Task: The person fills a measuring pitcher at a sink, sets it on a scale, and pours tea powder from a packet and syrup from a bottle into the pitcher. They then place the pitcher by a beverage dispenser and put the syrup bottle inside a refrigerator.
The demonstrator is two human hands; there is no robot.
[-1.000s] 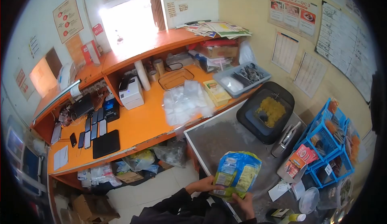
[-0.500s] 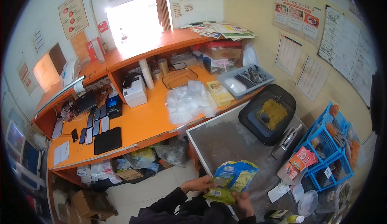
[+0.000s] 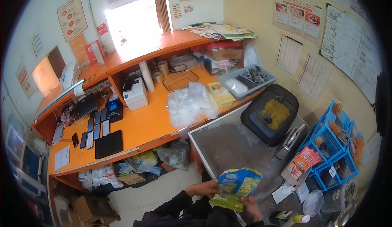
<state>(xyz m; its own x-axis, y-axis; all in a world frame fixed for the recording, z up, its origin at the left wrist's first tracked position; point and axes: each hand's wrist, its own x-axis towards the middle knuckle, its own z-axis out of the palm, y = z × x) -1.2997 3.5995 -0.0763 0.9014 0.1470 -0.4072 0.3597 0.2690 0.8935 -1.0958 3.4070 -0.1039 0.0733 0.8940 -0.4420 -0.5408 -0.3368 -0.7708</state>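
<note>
A blue and green packet is held over the near edge of the grey worktop, its lower green part bent toward me. My left hand grips its left side, fingers closed on the edge. On the lower right side, my right hand pinches the packet with the thumb on top. Beyond the packet, a black container with yellow food stands at the back of the worktop.
Blue baskets with packets stand at the right, near a clear round tub and a bottle. Phones, a white printer and plastic bags lie along the orange counter.
The packet, upright and flat a second ago, was folded over at its lower part and now shows more of its blue and green upper face again. Both hands have kept hold of it.
</note>
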